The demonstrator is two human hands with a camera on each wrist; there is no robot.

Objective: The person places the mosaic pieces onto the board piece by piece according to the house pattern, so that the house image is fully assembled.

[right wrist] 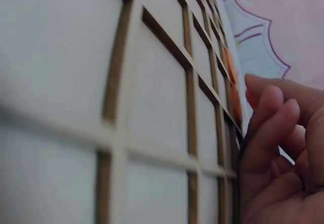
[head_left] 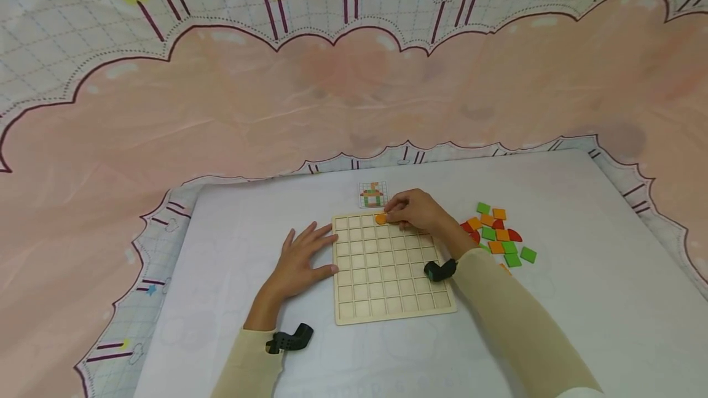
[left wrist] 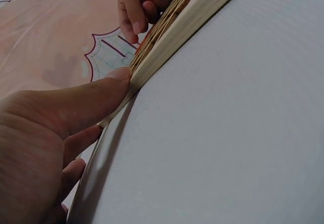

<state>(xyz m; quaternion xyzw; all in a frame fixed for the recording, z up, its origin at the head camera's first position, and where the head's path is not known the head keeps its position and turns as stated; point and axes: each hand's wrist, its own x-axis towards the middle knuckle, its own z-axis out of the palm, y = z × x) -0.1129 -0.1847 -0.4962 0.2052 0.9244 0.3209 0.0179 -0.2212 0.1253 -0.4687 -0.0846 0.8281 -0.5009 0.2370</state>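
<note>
A square wooden grid board (head_left: 361,292) lies flat on the white table. My left hand (head_left: 297,266) is spread at its left edge, with the thumb (left wrist: 114,85) and fingertips touching the side. At the far edge of the board, my right hand (head_left: 419,210) has curled fingers and pinches at a small orange tile (head_left: 381,218) in a top-row cell. Orange also shows along the far rim in the right wrist view, beside the right fingertips (right wrist: 253,82). The fingers partly hide the tile there.
A small pattern card (head_left: 373,195) with a coloured figure on a grid lies just beyond the board. Right of it, past the right forearm, is a loose pile of green, orange and red tiles (head_left: 496,247). A patterned cloth (head_left: 249,121) rises behind the table.
</note>
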